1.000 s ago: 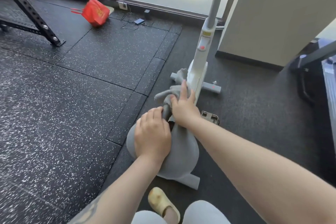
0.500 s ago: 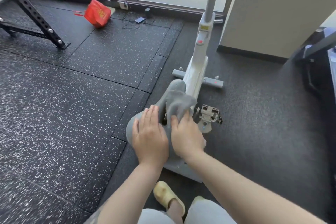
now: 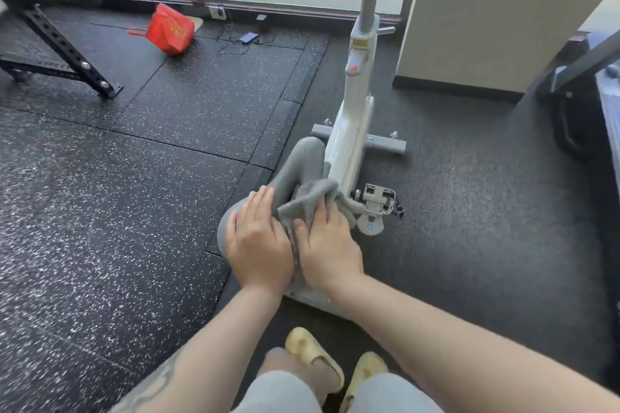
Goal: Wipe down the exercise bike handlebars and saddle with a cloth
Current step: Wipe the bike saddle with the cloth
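Note:
The grey saddle of a white exercise bike sits below me, its nose pointing away. My left hand lies flat on the saddle's left side with the fingers straight. My right hand is on the right side and grips a bunched grey cloth, which folds up over its fingertips. The handlebars are out of view; only the grey post rises past the top edge.
A pedal sticks out on the bike's right. A red bag, a phone with cables and a black rack leg are on the speckled floor mats. A white cabinet and dark equipment stand on the right.
My right hand has drawn the cloth back from the saddle's nose toward the wide rear. My left hand has flattened out on the saddle's left side.

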A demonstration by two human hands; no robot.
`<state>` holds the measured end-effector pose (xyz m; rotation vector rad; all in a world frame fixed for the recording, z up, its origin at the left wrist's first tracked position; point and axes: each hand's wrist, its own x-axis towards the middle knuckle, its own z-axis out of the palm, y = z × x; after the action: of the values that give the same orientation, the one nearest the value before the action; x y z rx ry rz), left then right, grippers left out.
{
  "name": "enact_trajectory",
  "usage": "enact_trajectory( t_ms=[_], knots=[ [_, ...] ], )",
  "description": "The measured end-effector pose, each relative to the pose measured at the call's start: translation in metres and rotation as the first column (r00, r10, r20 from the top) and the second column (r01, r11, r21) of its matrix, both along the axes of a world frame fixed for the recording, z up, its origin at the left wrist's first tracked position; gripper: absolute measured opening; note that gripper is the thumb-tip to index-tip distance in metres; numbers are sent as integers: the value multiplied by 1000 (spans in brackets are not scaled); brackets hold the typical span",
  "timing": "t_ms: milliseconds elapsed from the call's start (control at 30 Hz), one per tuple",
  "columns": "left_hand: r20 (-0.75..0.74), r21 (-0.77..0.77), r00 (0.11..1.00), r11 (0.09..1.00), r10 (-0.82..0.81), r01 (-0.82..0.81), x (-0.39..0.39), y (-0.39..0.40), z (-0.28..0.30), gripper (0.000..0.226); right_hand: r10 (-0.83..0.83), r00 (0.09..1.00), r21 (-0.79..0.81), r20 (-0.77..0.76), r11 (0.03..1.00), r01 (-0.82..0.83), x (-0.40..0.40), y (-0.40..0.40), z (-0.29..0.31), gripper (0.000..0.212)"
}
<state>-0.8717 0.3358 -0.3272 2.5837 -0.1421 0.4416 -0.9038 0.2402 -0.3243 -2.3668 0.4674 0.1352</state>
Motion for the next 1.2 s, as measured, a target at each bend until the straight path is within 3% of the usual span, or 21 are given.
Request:
enact_trajectory(
  t_ms=[100, 133, 267, 367, 467, 567, 633, 700, 800, 900, 1000, 1033, 1133, 1200],
  knots=[
    [-17, 6, 1000, 1000, -12, 12, -2, 0, 2, 48, -73, 991, 188, -110, 978, 93, 35, -19, -1, 64],
    [-9, 12, 1000, 1000, -13, 13, -2, 1, 2, 48, -134, 986, 185, -98, 971, 150, 30, -13, 0, 62],
    [44, 42, 999, 999, -26, 25, 1, 4, -2, 47, -225, 971, 70, 76, 973, 220, -36, 33, 2, 80],
    [40, 46, 999, 999, -23, 21, 1, 2, -1, 46, -333, 930, 190, 155, 934, 302, -18, 21, -8, 66],
    [-14, 44, 999, 999, -31, 32, 0, 2, 1, 46, -502, 863, 427, 60, 794, 432, -5, 8, -13, 49],
    [-93, 39, 985, 988, -144, 148, 5, 16, 7, 48, -770, 638, 615, 19, 512, 600, -17, 43, -6, 37],
    [-139, 72, 953, 957, -271, 282, 18, 35, 12, 47, -878, 478, 565, 37, 413, 714, -15, 72, 2, 37],
    [-155, 90, 907, 909, -391, 407, 32, 53, 13, 45, -937, 344, 492, -61, 271, 827, -2, 71, -4, 39],
    [-134, 92, 883, 882, -449, 462, 37, 59, 7, 44, -935, 244, 522, -256, 79, 849, 4, 45, -10, 38],
    [-55, 73, 923, 921, -380, 383, 30, 53, -2, 42, -950, 228, 690, -214, 18, 723, -5, 73, -3, 28],
    [-30, 53, 928, 926, -372, 374, 32, 53, -5, 42, -986, 156, 677, -66, 71, 732, -6, 102, 3, 22],
    [-34, 57, 918, 916, -396, 397, 33, 53, -5, 43, -987, 123, 646, -100, 30, 763, -3, 91, 1, 24],
    [-82, 86, 856, 852, -511, 517, 34, 56, -3, 48, -948, 170, 663, -271, -55, 747, -3, 46, -5, 29],
    [-114, 118, 804, 796, -584, 594, 34, 60, -4, 52, -961, 150, 694, -233, -57, 718, -4, 58, -14, 25]
  ],
)
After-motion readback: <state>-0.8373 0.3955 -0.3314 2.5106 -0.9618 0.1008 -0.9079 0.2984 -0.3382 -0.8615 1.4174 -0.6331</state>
